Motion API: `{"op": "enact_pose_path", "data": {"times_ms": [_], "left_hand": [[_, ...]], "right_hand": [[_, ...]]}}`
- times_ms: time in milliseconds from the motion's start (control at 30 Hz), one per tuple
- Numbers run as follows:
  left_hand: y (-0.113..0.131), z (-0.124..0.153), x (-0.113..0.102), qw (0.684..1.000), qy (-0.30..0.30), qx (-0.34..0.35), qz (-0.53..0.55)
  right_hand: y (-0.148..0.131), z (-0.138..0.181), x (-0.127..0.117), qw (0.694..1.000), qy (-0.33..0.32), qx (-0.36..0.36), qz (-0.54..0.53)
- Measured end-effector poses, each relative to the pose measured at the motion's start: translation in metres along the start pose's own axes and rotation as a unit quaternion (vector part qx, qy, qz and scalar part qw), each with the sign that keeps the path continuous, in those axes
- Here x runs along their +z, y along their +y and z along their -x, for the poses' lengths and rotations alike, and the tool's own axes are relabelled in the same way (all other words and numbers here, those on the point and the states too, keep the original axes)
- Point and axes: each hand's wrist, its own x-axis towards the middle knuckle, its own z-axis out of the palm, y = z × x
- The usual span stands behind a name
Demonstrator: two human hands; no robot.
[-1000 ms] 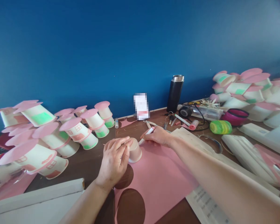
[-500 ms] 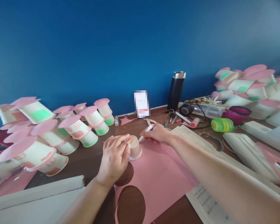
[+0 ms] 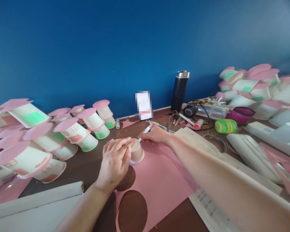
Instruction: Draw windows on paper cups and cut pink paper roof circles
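I see stacked paper-cup houses [image 3: 71, 132] well to the left of the upturned paper cup [image 3: 138, 155], their pink roofs tilted, their sides marked in green or red (I can make out drawn windows on several). A white folded board [image 3: 38, 206] lies left of the cup and nearer to me. A small capped tube [image 3: 117, 123] sits behind the cup, slightly to its left.

On the cup itself, the left hand [image 3: 116, 159] has its fingers and thumb bent over the top and left side, gripping it. The cup stands base-up on a pink paper sheet [image 3: 164, 180]; dark brown tabletop [image 3: 132, 209] shows through two large round openings on the near side of the cup.

Just right of the cup, the right hand [image 3: 155, 134] pinches a white marker [image 3: 147, 129], its lower end close beside the cup wall (from here I cannot tell whether the tip touches).

Behind the cup and to its right, I have a black flask [image 3: 180, 91] standing with its steel neck bare. Farther right of the cup come a green-and-yellow roll [image 3: 226, 126], a magenta pouch [image 3: 240, 116], and a second heap of paper-cup houses [image 3: 247, 85].
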Motion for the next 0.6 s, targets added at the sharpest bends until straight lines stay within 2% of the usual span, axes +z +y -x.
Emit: {"op": "enact_pose_path", "data": {"times_ms": [600], "left_hand": [[-0.002, 0.000, 0.001, 1.000, 0.004, 0.005, -0.015]], "right_hand": [[-0.012, -0.034, 0.002, 0.996, -0.086, 0.012, 0.037]]}}
